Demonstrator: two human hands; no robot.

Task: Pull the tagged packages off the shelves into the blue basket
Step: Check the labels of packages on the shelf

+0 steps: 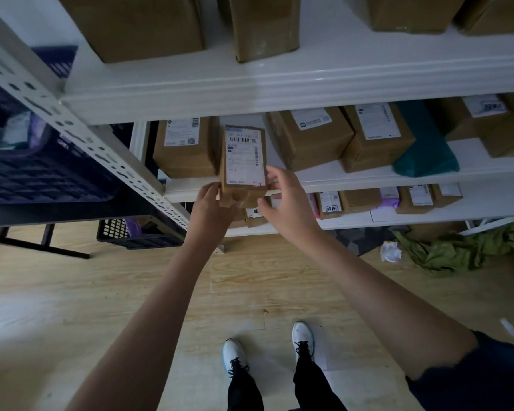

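A small brown cardboard package (243, 161) with a white barcode label stands upright at the front edge of the middle shelf (368, 173). My left hand (212, 207) grips its lower left corner from below. My right hand (282, 200) holds its lower right side, fingers curled at the edge. The blue basket (42, 170) sits at the left on a dark table, beyond the shelf's perforated upright, with a few items inside.
More labelled cardboard boxes (309, 137) and a teal bag (422, 149) fill the middle shelf. Large boxes stand on the top shelf, small parcels on the lower one. A second dark crate (137, 232) sits on the floor; green cloth (472, 247) lies at right.
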